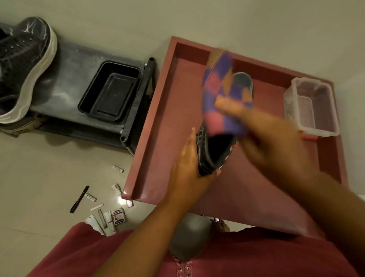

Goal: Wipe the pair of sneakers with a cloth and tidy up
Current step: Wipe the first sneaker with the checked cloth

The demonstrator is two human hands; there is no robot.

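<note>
Left hand (187,164) gripping dark sneaker (219,148) by its ribbed sole over the pink rimmed worktop (163,126), blurred right hand (271,135) clutching soft purple-pink patterned cloth (224,95) against it

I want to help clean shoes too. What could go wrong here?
The left hand grips the dark sneaker only at its heel end while the right hand rubs it with the patterned cloth, so it might slip and fall. The clear plastic box sits near the rubbing hand and could get knocked. Small items on the floor could be stepped on.
</note>
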